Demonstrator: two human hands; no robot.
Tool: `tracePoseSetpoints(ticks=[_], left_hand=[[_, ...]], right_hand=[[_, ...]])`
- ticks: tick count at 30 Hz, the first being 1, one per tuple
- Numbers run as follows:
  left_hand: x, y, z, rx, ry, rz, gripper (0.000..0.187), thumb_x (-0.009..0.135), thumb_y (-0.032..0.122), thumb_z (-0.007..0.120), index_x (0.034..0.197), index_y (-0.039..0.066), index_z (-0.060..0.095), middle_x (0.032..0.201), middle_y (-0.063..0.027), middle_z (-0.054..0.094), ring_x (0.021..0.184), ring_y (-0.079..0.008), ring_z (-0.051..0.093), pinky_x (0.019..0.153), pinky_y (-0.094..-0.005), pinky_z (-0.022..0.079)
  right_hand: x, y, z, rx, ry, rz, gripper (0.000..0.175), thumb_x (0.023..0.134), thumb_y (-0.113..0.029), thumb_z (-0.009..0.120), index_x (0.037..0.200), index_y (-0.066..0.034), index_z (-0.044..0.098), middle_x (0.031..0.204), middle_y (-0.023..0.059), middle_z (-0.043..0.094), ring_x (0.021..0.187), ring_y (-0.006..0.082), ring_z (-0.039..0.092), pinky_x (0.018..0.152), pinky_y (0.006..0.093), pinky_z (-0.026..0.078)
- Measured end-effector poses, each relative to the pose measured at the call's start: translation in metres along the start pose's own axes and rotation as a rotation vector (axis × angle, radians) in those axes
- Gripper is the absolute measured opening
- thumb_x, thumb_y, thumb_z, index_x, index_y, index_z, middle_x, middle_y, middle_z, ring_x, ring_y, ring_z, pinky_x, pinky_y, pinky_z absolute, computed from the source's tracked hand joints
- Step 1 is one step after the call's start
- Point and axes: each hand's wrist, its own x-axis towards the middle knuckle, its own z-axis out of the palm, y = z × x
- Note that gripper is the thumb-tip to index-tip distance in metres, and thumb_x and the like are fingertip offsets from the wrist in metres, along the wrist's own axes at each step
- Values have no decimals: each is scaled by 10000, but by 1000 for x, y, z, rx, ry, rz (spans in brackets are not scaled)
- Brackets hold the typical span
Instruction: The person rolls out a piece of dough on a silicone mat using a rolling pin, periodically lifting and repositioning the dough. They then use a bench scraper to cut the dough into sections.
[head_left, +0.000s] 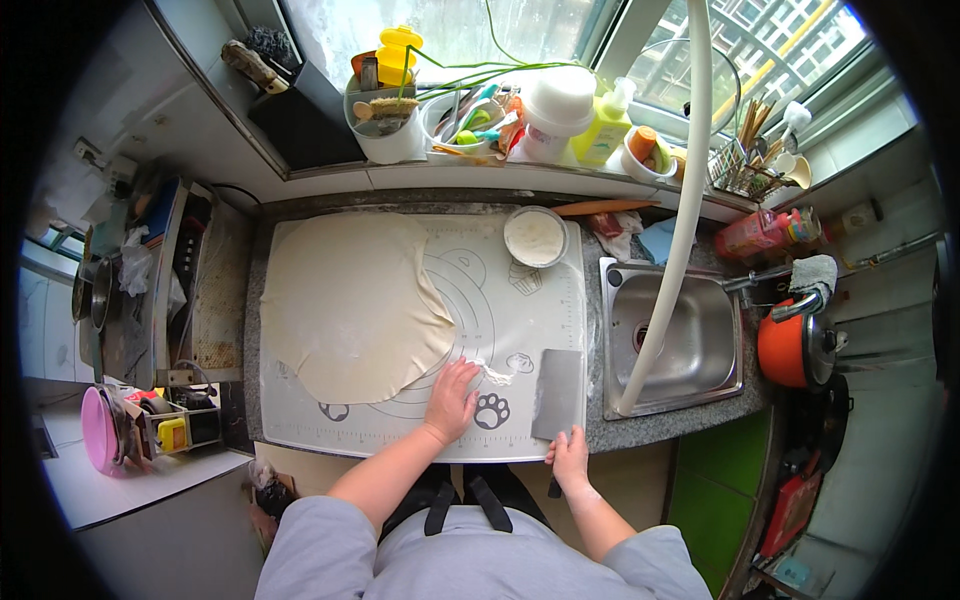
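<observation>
A large, thin sheet of rolled dough covers the left part of a printed silicone baking mat, its right edge rippled. My left hand rests palm down on the mat beside the dough's lower right edge. Its fingertips reach a small white streak of flour or dough scraps; nothing is seen in its grasp. At the mat's front right, my right hand grips the dark handle of a cleaver. The broad blade lies over the mat, pointing away from me. A round bowl of flour stands at the mat's back right.
Right of the mat is a steel sink, crossed by a thick pale hose. A wooden rolling pin lies behind the flour bowl. Utensil tubs and a pump bottle line the windowsill. An orange pot sits far right.
</observation>
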Motion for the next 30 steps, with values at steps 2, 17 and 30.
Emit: tracePoseSetpoints(ticks=[2,17,30], left_hand=[[-4,6,10,-116,131,-96,571,922,116,591,1453,10,409,1471,-222,447,1412,-418,375,1196,-504,269],[12,35,44,-431,355,-239,518,1013,103,434,1511,-9,350,1526,-249,405,1433,-387,381,1204,-428,279],[-76,-109,-114,447,227,-645,683,1011,309,492,1552,-25,243,1649,-183,191,1541,-385,84,1261,-482,64]], right_hand=[[-2,-10,12,-58,-60,-18,315,1035,-130,523,1303,15,440,733,73,582,550,141,567,502,305,508],[2,-20,66,233,-369,147,126,1058,-155,468,1159,-105,411,689,8,514,508,92,460,437,244,393],[-32,-135,150,-648,-364,-626,165,984,-101,495,1127,-21,516,950,317,632,909,531,592,744,578,469]])
